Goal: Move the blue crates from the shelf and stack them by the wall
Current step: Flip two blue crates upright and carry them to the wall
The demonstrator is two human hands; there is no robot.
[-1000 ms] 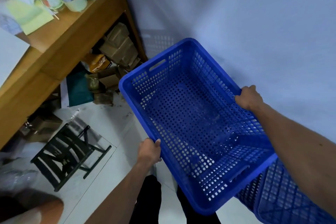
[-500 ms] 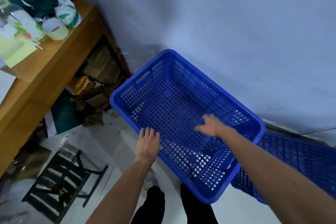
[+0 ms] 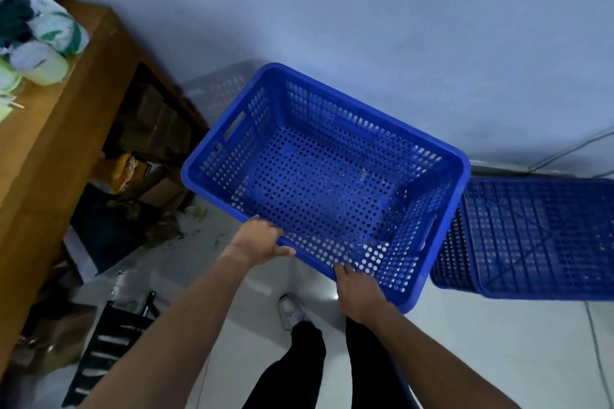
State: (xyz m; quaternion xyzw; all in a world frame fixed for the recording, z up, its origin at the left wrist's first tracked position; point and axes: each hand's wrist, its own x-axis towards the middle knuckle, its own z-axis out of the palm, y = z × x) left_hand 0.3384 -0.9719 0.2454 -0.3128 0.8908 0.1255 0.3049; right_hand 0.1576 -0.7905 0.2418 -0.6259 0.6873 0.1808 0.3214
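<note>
An upright, empty perforated blue crate (image 3: 365, 109) sits low against the pale wall, straight in front of me. My left hand (image 3: 260, 239) curls over the crate's near long rim towards its left end. On the same rim, further right, my right hand (image 3: 357, 285) has its fingers hooked at the edge. A second blue crate (image 3: 538, 236) lies upside down on the floor to the right, its ribbed bottom facing up, close against the first crate's right end.
A wooden table (image 3: 66, 129) stands at the left with bags (image 3: 50, 33) on top and cardboard boxes (image 3: 156, 123) underneath. A black folding frame (image 3: 109, 342) lies on the white tiles at lower left. My legs and a shoe (image 3: 292, 312) are below the crate.
I was carrying the crate tilted by both long sides. It then came down by the wall and my hands let go. Both hands are now on its near rim.
</note>
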